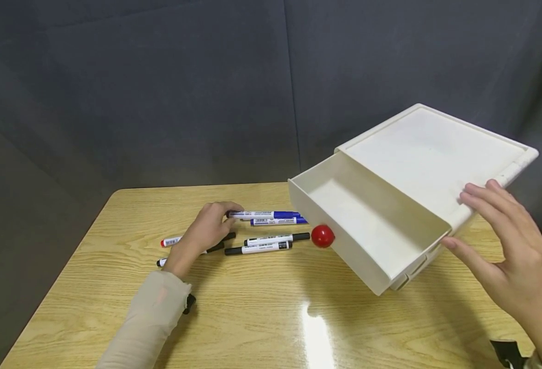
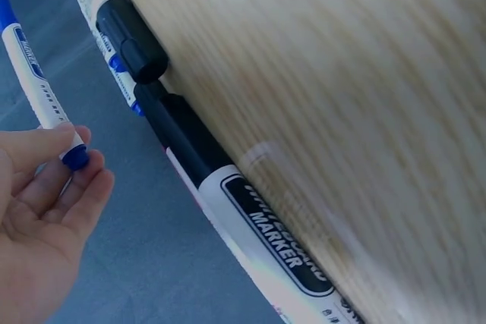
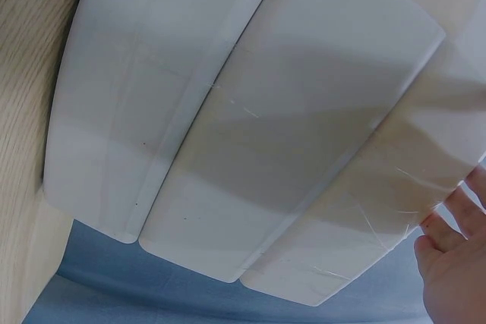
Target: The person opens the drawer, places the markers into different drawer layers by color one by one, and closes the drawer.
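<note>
Table (image 1: 238, 318) layout around the knob (image 1: 322, 236) of the drawer (image 1: 372, 220).
Cabinet (image 1: 437, 154) at 2 o'clock, drawer extended towards 8; inner markers (image 1: 268, 245) at 9; outer markers (image 1: 171, 241) beyond these, partly under the left hand (image 1: 206, 225); rear markers (image 1: 280, 221) at 10; curtain (image 1: 197, 102) behind, at 12.

We read "WHITEBOARD MARKER" on the black-capped marker (image 2: 247, 214) near the left fingers (image 2: 89, 206), and "MARKER" on the blue-capped marker (image 2: 36, 81) between them.

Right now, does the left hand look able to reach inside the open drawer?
Probably yes. The left hand pinches a blue marker, but the open drawer is uncovered where pulled out; only its front wall seems in the way.
</note>
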The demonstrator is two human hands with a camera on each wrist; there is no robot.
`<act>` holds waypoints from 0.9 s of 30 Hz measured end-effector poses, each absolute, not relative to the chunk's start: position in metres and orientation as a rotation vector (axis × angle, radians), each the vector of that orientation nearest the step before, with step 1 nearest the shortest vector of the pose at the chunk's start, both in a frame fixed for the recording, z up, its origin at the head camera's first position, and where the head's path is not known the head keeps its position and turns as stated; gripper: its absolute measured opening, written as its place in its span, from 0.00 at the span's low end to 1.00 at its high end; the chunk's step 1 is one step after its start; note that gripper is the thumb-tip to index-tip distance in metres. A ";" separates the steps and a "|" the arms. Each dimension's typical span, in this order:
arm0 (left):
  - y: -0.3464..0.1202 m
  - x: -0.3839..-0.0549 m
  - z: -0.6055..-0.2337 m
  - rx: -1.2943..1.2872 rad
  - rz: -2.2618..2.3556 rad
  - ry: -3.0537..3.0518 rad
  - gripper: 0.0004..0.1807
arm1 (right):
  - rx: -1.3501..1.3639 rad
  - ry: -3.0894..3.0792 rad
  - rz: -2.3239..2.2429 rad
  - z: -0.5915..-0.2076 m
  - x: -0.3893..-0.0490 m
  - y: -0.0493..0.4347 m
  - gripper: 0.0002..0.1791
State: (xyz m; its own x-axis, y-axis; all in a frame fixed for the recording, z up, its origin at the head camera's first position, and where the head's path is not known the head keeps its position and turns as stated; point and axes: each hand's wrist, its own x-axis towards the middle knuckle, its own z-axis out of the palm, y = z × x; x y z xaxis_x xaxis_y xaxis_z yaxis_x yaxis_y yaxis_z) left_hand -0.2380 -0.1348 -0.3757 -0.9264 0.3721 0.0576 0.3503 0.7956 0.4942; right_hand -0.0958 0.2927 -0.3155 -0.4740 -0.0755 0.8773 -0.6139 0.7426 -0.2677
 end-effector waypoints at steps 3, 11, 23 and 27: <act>-0.135 -0.238 -0.374 0.589 0.803 2.949 0.14 | 0.517 -1.991 0.709 -0.316 -0.095 0.293 0.42; -0.134 -0.239 -0.367 0.612 0.839 2.987 0.14 | 0.515 -1.984 0.708 -0.316 -0.095 0.292 0.42; -0.137 -0.238 -0.352 0.578 0.872 2.995 0.14 | 0.522 -1.970 0.713 -0.317 -0.096 0.291 0.42; -0.137 -0.237 -0.347 0.542 0.891 2.992 0.15 | 0.530 -1.966 0.708 -0.317 -0.096 0.292 0.42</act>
